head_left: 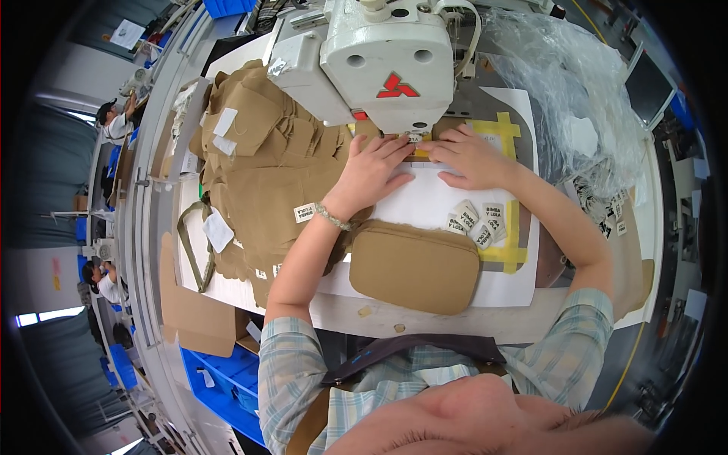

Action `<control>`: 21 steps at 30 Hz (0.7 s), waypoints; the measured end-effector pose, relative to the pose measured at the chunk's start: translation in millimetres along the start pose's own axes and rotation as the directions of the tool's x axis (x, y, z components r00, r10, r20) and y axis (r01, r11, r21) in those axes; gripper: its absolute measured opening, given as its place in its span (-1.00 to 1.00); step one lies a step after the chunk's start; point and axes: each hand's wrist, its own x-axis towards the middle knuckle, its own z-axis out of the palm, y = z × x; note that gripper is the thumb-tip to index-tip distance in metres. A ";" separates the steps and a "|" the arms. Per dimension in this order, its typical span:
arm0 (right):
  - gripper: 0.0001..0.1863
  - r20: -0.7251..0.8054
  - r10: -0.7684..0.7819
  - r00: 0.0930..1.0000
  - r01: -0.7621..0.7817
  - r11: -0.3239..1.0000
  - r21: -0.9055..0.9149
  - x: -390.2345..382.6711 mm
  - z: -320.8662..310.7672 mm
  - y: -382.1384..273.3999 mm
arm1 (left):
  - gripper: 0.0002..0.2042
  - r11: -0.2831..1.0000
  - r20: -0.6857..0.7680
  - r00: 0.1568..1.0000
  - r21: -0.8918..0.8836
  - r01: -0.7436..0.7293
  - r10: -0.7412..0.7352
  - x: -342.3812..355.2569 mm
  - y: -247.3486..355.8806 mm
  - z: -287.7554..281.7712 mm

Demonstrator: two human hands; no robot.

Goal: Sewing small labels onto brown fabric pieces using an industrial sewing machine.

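My left hand (371,168) lies flat, fingers stretched toward a small white label (415,139) under the head of a white sewing machine (387,72). From the other side my right hand (474,158) reaches in, its fingers spread and its fingertips close to the same label. Both sets of fingertips rest on or beside a brown piece (449,123), mostly covered by the hands and machine. Nearer to me is a rounded brown panel (415,267), flat on the white sheet (409,199). Several loose white labels (479,221) lie in a small heap below my right hand.
A big pile of brown pieces (265,178) covers the table's left side, with a strap (196,246) at its edge. Clear plastic wrap (565,91) is bunched at the right. Yellow tape (513,235) edges the work area. A blue crate (220,383) stands below left.
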 end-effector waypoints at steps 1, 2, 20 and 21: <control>-0.53 -0.003 0.003 1.000 -0.003 1.000 0.000 0.2 1.2 -0.2 | -0.51 1.000 0.003 1.000 0.003 0.006 -0.006 1.7 0.7 -0.1; -0.58 -0.065 -0.027 0.998 0.026 0.999 -0.019 0.7 3.2 -0.8 | -0.52 1.000 0.006 1.000 0.007 0.011 -0.011 3.0 0.9 -0.5; -0.83 -0.439 0.033 0.898 -0.057 0.997 -0.042 3.5 4.0 17.0 | -0.55 0.997 0.014 0.998 -0.055 0.062 -0.062 12.6 -8.2 -1.1; -0.83 -0.426 0.058 0.903 -0.077 0.997 -0.029 2.9 4.2 16.8 | -0.55 0.997 0.013 0.998 -0.053 0.064 -0.063 11.8 -8.1 -0.5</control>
